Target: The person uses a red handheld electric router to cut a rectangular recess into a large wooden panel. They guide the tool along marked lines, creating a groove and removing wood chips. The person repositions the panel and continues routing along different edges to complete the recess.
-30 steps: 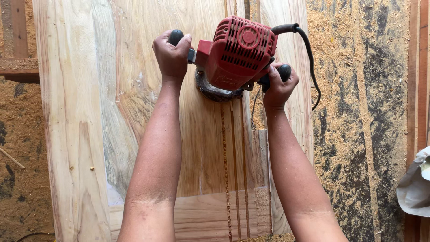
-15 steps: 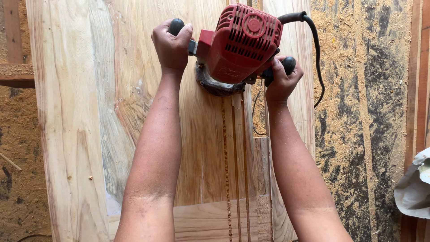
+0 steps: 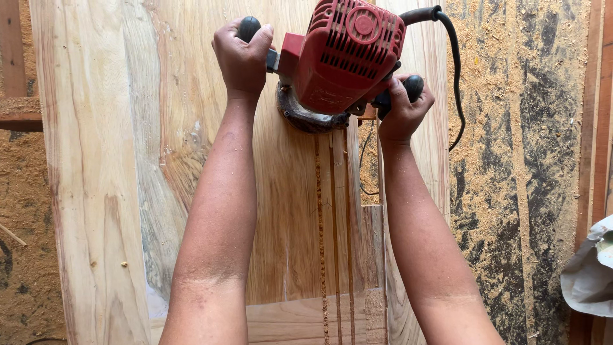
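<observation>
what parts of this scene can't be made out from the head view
- Cutting bit: hidden under the red router.
- Handles: mostly covered by the left hand and right hand.
- Black cord: passes behind the right hand, its end unseen.
- Wooden board: cut off by the top and bottom edges.

Wooden slab (image 3: 115,191) (red router (image 3: 345,57) atop)

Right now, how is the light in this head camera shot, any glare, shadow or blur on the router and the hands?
Head view: even, soft daylight, no glare; the red router is sharp, its vents readable; left hand and right hand show no motion blur; only a faint shadow under the router base on the wooden slab; the pale cloth at the right edge is cut off.
</observation>
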